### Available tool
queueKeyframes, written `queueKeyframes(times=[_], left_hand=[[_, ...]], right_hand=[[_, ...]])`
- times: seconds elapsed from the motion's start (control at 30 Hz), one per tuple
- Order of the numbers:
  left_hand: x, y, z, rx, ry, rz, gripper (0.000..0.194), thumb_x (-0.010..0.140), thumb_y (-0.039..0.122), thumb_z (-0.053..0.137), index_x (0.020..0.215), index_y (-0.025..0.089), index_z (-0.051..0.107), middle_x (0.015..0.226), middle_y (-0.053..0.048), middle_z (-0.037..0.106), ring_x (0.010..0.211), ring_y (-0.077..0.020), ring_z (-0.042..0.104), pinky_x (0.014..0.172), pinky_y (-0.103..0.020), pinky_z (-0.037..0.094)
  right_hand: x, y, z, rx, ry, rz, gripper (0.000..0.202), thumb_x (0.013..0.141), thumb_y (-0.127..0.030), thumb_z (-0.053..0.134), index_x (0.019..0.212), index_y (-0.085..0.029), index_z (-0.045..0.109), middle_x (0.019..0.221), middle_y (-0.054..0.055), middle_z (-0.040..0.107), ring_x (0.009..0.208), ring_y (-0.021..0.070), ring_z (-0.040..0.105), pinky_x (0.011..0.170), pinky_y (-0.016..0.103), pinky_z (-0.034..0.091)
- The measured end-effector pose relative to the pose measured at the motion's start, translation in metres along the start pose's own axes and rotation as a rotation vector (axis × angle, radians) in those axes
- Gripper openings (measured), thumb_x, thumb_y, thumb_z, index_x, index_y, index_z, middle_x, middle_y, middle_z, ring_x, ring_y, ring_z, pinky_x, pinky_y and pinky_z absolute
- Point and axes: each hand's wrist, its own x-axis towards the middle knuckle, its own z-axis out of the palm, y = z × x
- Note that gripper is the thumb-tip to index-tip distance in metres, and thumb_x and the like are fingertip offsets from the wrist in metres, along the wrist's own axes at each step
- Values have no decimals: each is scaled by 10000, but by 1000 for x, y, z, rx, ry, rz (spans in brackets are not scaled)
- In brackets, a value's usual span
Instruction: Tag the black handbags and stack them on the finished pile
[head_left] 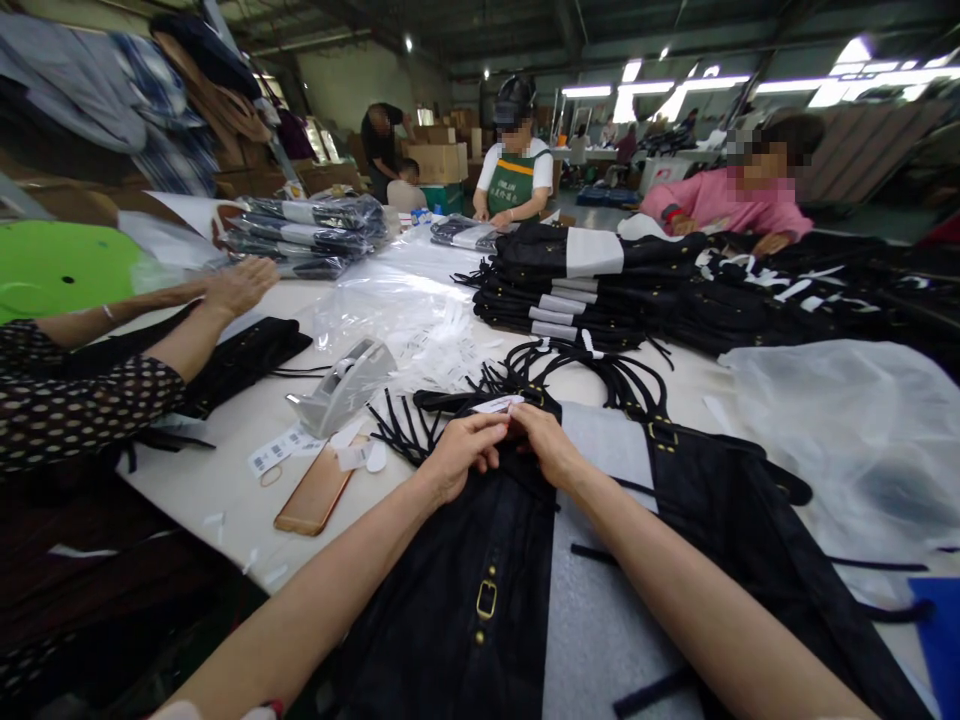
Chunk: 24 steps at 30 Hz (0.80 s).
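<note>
A black garment (465, 590) with a gold buckle (486, 598) lies in front of me over a grey foam sheet (600, 620). My left hand (461, 450) and my right hand (544, 440) meet at its top edge, both pinching a small white tag (496, 404) against the black fabric. Black straps (600, 375) spread out just beyond my fingers.
A tape dispenser (343, 385), a phone (313, 495) and white labels (281, 450) lie to the left. A person's arms (187, 320) reach in from the left. Stacks of black garments (585, 285) fill the far side, clear bags (855, 440) the right. Other people work opposite.
</note>
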Motion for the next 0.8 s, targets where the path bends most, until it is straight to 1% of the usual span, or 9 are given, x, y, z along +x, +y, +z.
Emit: queueKeyframes(times=[0.07,0.13,0.23,0.37,0.47,0.57,0.63,0.73,0.8], left_hand=[[7,2,-2,-103,31,-48,369,649,337,653,969,154,635,768,-44,629,423,-47,497,349,-154,274],[11,4,-1,-192,47,-123,335,654,338,643,930,148,624,690,-29,615,414,-55,495,354,-153,273],[13,8,0,-273,97,-182,262,689,327,605,870,136,604,572,-9,575,404,-61,490,369,-149,285],[16,13,0,-315,131,-212,202,740,311,541,811,126,575,612,-41,608,413,-68,504,372,-152,294],[26,15,0,-300,220,-204,173,748,303,533,781,133,548,626,-37,611,374,-60,469,345,-156,261],[40,13,2,-125,396,-105,110,719,221,572,746,115,555,593,-18,580,371,-59,466,337,-162,257],[41,10,2,-26,463,-56,57,704,153,578,721,98,578,561,-17,563,384,-67,479,343,-166,275],[16,6,-3,303,416,81,86,724,143,556,759,124,632,566,-27,579,436,-93,514,402,-186,363],[-13,1,-4,714,294,310,163,771,169,506,842,172,653,669,-52,617,566,-123,571,520,-210,442]], right_hand=[[-6,-5,1,-150,-30,-75,201,765,-340,465,748,-177,581,677,-16,581,632,107,525,547,216,378],[-11,-8,1,-174,-101,-102,171,712,-280,535,841,-180,588,766,-8,612,679,111,545,574,215,388],[-14,-7,-1,-31,-132,-62,341,603,-208,629,939,-177,575,862,6,634,709,104,556,558,193,373],[-14,-3,-9,221,-104,-8,311,607,-275,635,890,-160,577,713,-11,623,540,65,500,485,181,334],[-18,-1,-13,175,-104,-6,273,610,-275,630,846,-149,573,701,8,635,526,69,506,469,179,335],[-23,2,-16,79,-115,-32,275,628,-268,612,870,-145,572,795,41,648,570,88,545,489,190,376],[-25,4,-21,26,-35,-52,321,643,-266,591,938,-145,559,891,63,635,623,114,578,524,215,422],[-26,3,-29,-207,190,-201,355,698,-276,528,1031,-153,537,1019,92,594,712,155,597,619,290,476],[-24,0,-32,-446,272,-426,302,751,-277,478,1018,-163,560,1039,95,585,813,183,585,737,342,473]])
